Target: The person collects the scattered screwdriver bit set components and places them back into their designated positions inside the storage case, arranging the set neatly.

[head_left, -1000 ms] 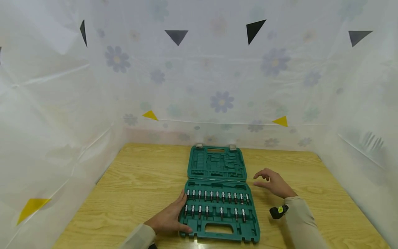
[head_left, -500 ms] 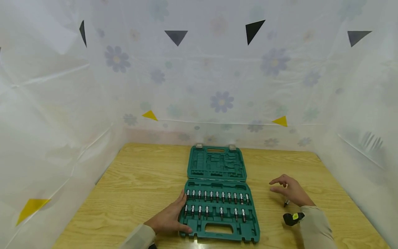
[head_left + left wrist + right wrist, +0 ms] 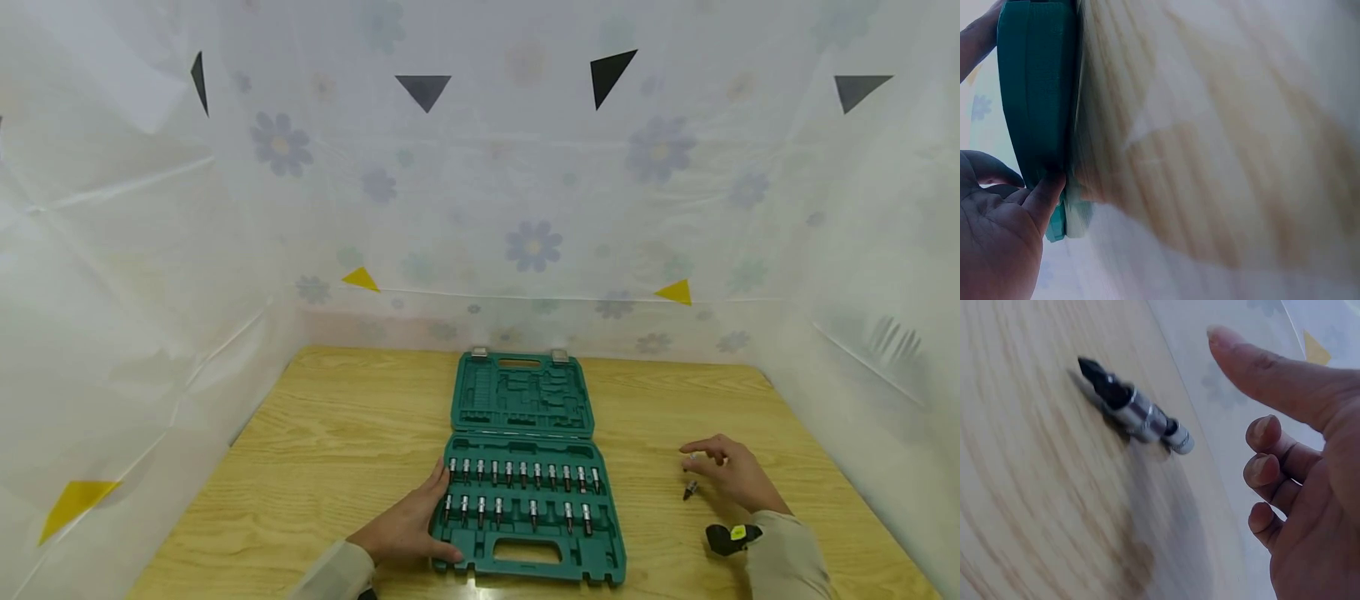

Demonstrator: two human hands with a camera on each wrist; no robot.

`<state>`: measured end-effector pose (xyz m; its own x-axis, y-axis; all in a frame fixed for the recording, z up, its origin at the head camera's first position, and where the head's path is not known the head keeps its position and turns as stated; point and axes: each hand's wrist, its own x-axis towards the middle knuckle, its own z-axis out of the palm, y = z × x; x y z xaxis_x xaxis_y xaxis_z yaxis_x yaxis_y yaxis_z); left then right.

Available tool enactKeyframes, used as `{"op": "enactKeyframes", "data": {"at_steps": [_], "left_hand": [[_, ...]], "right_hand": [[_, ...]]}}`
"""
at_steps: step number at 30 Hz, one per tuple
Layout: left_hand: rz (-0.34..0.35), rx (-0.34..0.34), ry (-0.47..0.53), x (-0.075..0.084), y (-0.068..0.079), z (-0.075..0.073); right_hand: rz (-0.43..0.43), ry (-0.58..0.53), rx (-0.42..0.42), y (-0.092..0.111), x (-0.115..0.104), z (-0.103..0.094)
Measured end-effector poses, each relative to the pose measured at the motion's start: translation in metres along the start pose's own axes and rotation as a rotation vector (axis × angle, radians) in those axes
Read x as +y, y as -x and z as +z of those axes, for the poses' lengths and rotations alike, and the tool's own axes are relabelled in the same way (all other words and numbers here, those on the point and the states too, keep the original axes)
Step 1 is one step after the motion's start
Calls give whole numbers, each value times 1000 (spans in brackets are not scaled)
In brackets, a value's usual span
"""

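Observation:
An unfolded green socket case lies on the table, its lower half carrying two rows of silver bit sockets. My left hand grips its near left corner, thumb over the front edge and fingers along the left side. In the left wrist view the fingertips touch the case wall. Right of the case, my right hand hovers with thumb and fingers apart. Below it lies a bit socket with a dark pointed tip; a second bit socket shows just behind it in the right wrist view.
The case's lid half lies flat toward the back wall, with moulded recesses and two metal latches. A wood-grain table extends to both sides. Pale flowered sheeting encloses the back and sides.
My right hand has moved right and nearer, away from the case, to the loose bit sockets. Earlier it hid them, at least partly. My left hand and the case stay put.

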<state>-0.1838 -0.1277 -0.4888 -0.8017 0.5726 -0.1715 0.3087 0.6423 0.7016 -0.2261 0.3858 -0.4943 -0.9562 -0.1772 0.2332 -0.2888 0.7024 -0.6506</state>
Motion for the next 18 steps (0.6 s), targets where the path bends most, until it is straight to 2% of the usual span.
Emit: {"op": "enactKeyframes", "data": {"at_steps": [6,18], "left_hand": [[1,4,-5,0,0,0],[-4,1,20,0,0,0]], "right_hand": [[44,10,-19,1,7,-4],[104,-28,-121,-3,28,-9]]}}
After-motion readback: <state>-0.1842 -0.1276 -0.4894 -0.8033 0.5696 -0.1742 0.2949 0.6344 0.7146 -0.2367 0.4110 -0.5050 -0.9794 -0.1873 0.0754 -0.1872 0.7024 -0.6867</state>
